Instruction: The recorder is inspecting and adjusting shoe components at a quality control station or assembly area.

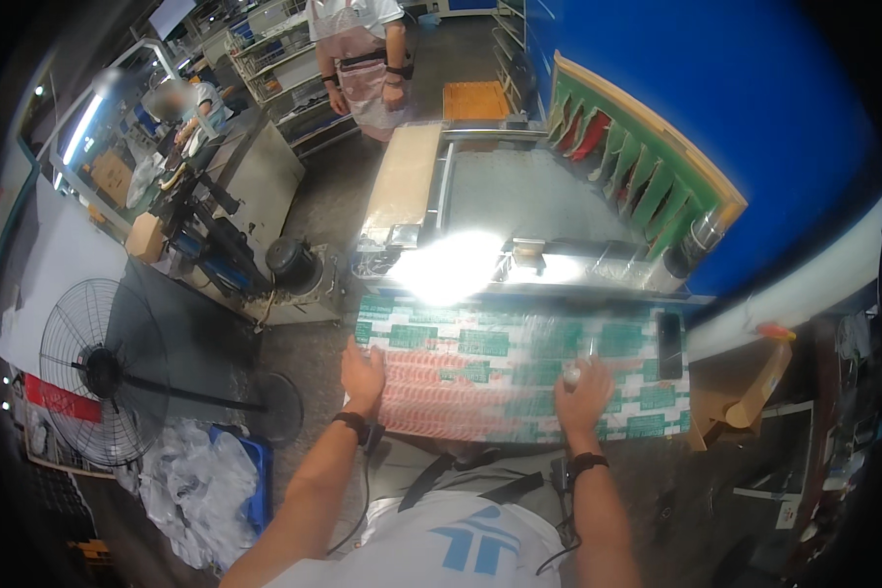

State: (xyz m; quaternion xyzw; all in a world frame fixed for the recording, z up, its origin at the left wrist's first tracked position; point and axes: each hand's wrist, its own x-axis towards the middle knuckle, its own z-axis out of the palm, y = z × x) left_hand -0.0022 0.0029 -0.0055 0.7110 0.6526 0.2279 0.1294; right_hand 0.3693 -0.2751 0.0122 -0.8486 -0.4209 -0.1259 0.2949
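In front of me lies a flat worktop covered with a green-and-white printed sheet (pixel 485 340). Over its left front part spreads a red-patterned layer (pixel 441 402), under what looks like glossy clear film. My left hand (pixel 364 380) is at the worktop's left edge, its fingers curled by the rim; what they hold, if anything, cannot be made out. Above the right half, my right hand (pixel 585 392) is closed around a small, clear or whitish thing, blurred and partly hidden by the fingers. A dark phone (pixel 669 345) lies at the worktop's right end.
Beyond the worktop stands a machine with a grey bed (pixel 544 196) and bright lamp glare. A green slotted rack (pixel 647 157) leans along its right. To the left are a standing fan (pixel 103 372) and crumpled clear plastic (pixel 201 490). A co-worker (pixel 363 59) stands at the back.
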